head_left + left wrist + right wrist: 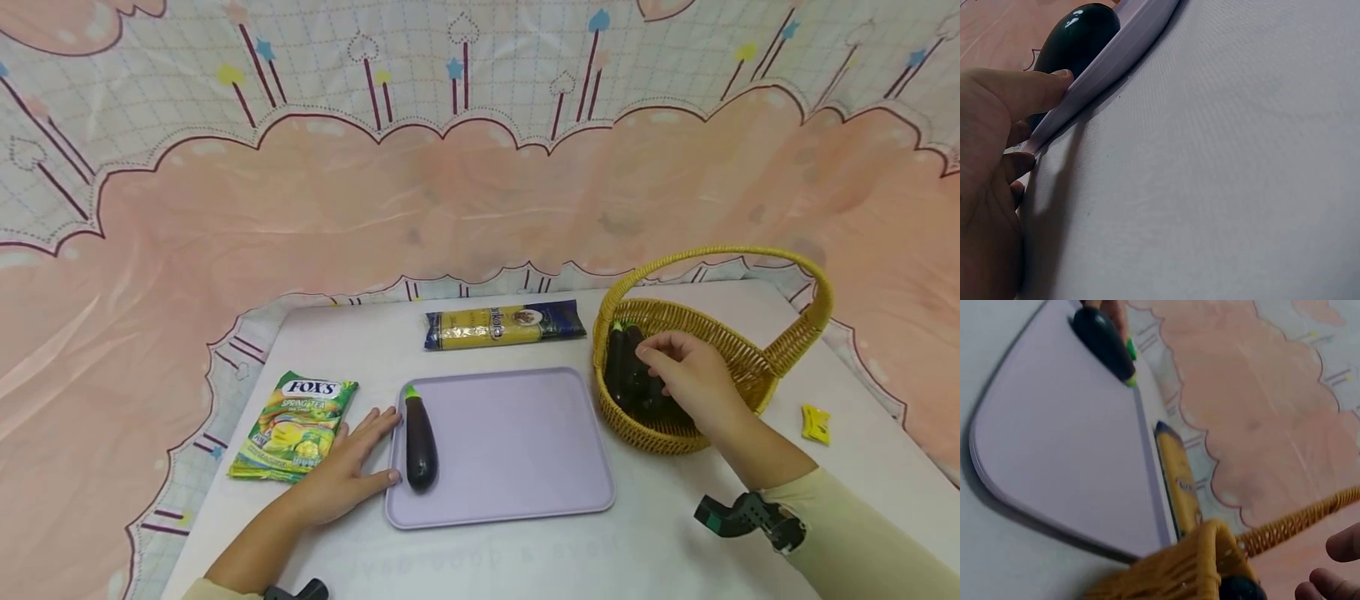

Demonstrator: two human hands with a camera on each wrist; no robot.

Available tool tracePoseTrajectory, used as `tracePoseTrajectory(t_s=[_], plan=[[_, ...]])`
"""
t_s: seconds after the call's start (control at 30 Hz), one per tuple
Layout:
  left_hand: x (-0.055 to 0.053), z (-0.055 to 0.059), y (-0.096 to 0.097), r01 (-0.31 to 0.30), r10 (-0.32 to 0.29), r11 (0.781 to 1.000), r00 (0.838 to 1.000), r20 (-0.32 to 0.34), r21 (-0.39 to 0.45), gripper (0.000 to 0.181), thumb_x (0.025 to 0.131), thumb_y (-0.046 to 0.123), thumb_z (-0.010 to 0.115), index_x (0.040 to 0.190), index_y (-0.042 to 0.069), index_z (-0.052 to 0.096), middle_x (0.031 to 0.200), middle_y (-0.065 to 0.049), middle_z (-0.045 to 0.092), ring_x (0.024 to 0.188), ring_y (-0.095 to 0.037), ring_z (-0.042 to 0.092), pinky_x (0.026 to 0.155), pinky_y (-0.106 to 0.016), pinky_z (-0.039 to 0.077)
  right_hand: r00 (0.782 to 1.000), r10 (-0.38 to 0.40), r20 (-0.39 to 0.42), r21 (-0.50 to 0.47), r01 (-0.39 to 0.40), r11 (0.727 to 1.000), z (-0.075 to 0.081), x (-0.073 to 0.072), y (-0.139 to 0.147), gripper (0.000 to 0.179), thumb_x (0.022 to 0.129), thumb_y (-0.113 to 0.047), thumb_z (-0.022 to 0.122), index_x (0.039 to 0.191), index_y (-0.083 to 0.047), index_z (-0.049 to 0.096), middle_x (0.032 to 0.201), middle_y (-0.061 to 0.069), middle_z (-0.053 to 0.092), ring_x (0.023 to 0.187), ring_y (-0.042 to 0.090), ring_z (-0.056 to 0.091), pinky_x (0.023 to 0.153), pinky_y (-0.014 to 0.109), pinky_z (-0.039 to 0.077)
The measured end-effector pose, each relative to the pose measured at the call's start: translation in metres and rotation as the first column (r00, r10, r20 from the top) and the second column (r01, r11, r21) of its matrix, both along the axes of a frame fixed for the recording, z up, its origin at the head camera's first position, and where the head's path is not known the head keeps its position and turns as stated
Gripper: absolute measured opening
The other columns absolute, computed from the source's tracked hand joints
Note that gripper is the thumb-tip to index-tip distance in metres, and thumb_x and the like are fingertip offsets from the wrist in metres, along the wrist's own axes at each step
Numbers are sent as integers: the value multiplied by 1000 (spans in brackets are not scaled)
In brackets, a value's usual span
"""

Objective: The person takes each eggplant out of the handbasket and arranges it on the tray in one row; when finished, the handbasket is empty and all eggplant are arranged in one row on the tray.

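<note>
A dark purple eggplant with a green tip lies along the left side of the lavender tray. My left hand rests at that tray's left edge, fingers extended; in the left wrist view the thumb touches the rim beside the eggplant. Over the wicker basket is my right hand, its fingers bent loosely above more eggplants inside. The right wrist view shows a gap between its thumb and fingers, with nothing seen between them. Part of the basket's contents is hidden by that hand.
A green FOX'S candy bag lies left of the tray, by my left hand. Behind the tray is a yellow and blue pasta packet. A small yellow wrapped candy sits right of the basket, whose tall handle arches above it.
</note>
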State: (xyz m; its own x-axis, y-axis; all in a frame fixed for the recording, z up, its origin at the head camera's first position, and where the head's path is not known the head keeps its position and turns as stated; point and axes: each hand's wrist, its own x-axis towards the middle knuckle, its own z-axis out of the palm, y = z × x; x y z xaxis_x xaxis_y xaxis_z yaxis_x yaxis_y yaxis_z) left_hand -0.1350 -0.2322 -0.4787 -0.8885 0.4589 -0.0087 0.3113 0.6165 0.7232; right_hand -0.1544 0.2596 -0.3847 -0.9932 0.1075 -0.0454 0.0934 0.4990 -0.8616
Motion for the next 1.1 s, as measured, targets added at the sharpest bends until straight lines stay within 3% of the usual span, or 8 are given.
tracePoseTrajectory(t_s=[0.23,0.5,0.87,1.1], plan=[[0,-1,0,3,-3,1000,1000,-18,-8,82,97,32,79,164,7,40,171,-20,33,162,-46,13,124,-73,-8,992,54,114,50,-60,997,-9,-20,17,63,109,-41,61,153,1,47,147,27,51,127,41,55,88,38,58],[1,1,1,-3,3,1000,1000,-12,-4,82,97,33,79,164,8,40,171,-20,33,162,-47,13,124,-73,-9,972,119,201,45,-130,990,-13,-34,22,78,107,-42,63,164,1,30,155,34,41,132,50,53,95,52,62],[0,0,-1,-8,8,1000,1000,-2,-9,82,97,35,78,165,10,40,172,-19,33,162,-46,12,124,-73,-8,955,156,252,120,-191,974,-12,-45,13,78,105,-38,68,165,-3,33,163,37,32,138,57,49,94,56,62],[-1,-1,-1,-2,2,1000,1000,-17,-7,81,97,34,78,164,10,41,171,-19,34,162,-46,13,124,-73,-7,951,153,268,83,-181,980,-11,-47,12,72,104,-31,68,162,-2,37,162,37,33,137,56,51,94,54,62]])
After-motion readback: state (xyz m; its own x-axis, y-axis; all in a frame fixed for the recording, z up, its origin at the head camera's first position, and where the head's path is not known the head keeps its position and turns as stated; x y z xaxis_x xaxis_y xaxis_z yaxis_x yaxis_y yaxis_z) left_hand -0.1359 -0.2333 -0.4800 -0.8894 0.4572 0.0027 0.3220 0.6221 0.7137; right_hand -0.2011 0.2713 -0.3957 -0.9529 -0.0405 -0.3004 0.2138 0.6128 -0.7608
